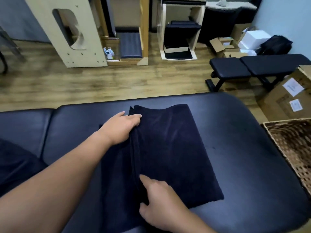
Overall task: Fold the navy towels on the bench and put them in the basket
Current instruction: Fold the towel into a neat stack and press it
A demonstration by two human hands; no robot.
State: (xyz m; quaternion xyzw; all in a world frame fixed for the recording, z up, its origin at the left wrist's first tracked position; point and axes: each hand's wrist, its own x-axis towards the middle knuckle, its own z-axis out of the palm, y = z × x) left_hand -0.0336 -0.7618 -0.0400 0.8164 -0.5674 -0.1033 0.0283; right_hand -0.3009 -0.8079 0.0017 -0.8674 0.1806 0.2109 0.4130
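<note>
Currently one dark navy terry towel [168, 148] lies flat on the black padded vinyl bench [244, 132], partly folded: a doubled flap covers the right portion, with its stacked free edges running as a ridge from far to near down the middle, and a single layer shows to the left of that ridge.

Left hand [120, 127]: resting on the far end of the ridge, fingers fairly straight with the tips on the cloth; whether the thumb pinches the edge cannot be told. Right hand [157, 197]: at the near end of the same ridge, forefinger extended onto the cloth, remaining fingers tucked under against the fold and seemingly catching the edge; the grip itself is hidden.

Handling, as judged: soft, limp, light pile fabric; it will sag and slump if lifted from one point, and the layers may slide apart on the smooth vinyl. Best held at both ends of the ridge, pinching all layers together, as the hands are now placed.

Edges and room: the towel's right and near edges lie well inside the bench's rounded edge, with bare vinyl to the right for another fold. The brown woven wicker basket [292, 148] sits just beyond the bench's right side, lower than the top, mouth open; nothing visible inside it. A second dark cloth mass [15, 165] lies at the left of the bench, possibly another towel.
</note>
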